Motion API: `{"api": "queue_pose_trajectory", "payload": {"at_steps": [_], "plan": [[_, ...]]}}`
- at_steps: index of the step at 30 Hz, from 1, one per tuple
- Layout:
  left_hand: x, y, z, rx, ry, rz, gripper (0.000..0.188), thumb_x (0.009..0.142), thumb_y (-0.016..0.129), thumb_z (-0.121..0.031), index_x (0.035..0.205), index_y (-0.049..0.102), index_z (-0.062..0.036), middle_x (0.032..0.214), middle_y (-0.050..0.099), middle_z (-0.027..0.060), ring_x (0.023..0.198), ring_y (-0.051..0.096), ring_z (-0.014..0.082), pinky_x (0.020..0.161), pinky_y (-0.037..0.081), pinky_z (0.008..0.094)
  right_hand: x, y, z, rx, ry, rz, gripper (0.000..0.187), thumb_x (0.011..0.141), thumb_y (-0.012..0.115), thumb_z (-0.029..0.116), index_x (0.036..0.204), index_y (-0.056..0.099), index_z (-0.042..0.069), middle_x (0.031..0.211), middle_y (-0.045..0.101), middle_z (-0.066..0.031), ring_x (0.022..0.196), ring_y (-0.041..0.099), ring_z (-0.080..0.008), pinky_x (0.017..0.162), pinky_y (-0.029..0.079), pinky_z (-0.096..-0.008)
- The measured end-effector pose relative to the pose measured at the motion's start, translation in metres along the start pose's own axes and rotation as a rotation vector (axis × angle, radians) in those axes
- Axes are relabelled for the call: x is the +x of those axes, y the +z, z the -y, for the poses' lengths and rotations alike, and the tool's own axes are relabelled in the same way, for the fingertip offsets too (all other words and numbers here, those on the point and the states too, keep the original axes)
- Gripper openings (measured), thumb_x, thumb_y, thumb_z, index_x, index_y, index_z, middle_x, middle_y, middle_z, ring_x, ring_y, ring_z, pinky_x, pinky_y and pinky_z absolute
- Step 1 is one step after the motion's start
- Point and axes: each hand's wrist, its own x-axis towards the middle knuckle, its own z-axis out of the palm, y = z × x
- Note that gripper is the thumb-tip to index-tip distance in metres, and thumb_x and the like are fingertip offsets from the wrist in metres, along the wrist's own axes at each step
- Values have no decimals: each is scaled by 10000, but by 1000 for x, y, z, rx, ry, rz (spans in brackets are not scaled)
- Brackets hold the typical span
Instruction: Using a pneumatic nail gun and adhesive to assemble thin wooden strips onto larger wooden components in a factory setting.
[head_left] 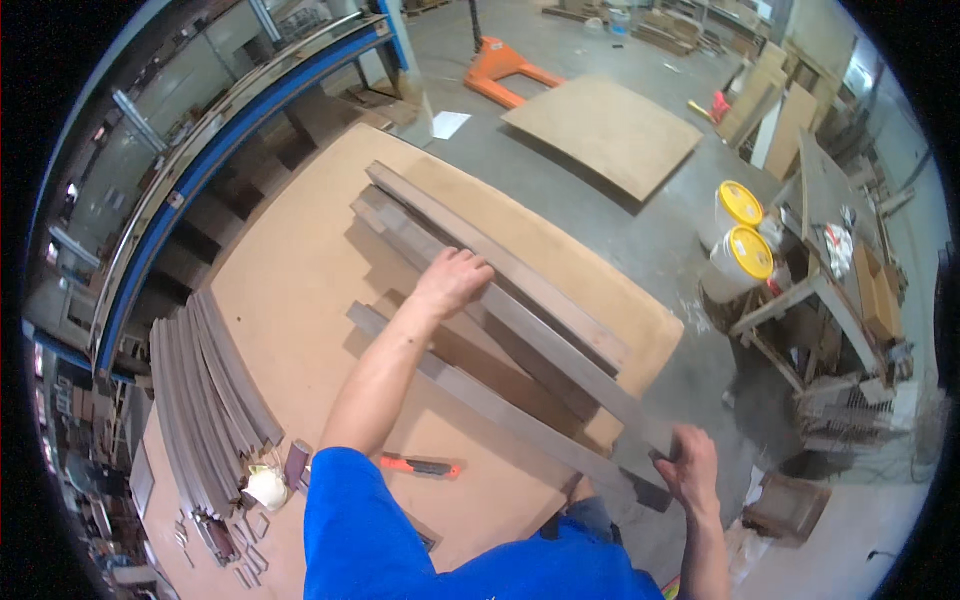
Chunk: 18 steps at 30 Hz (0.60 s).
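Note:
A long grey wooden board (560,350) stands slanted over the table, running from far left to near right. My left hand (455,280) is closed over its upper edge, near the middle. At the board's near right end, my right hand (692,465) has curled fingers and a small dark edge shows by the thumb; what it grips is unclear. Beyond lies another grey board (500,255), roughly parallel. Closer to me, a third grey board (510,420) stretches below my left forearm, its near end dark.
Curved grey strips (205,400) lie stacked at the table's left, beside a white mask-like cup (266,487) and small offcuts. An orange utility knife (420,467) rests near me. Beyond the table are a brown sheet (605,135), an orange pallet jack (500,72) and yellow-lidded buckets (738,265).

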Motion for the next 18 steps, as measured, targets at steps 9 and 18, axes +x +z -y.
{"api": "queue_pose_trajectory", "payload": {"at_steps": [9,18], "plan": [[-34,31,-29,-361,-533,-438,663,804,752,-65,1430,540,-111,1337,572,161,1209,594,329,1044,491,437,22,31,19,62,76,-52,575,670,806,70,1224,656,65,1082,684,-146,1025,634,-369,906,518,-446],[-20,39,-92,-1586,-1008,-375,835,951,708,-207,1595,253,66,1386,574,210,976,670,221,769,599,335,43,52,39,284,202,-202,556,846,798,109,1350,587,5,1199,667,-182,1107,667,-320,918,557,-419]]}}
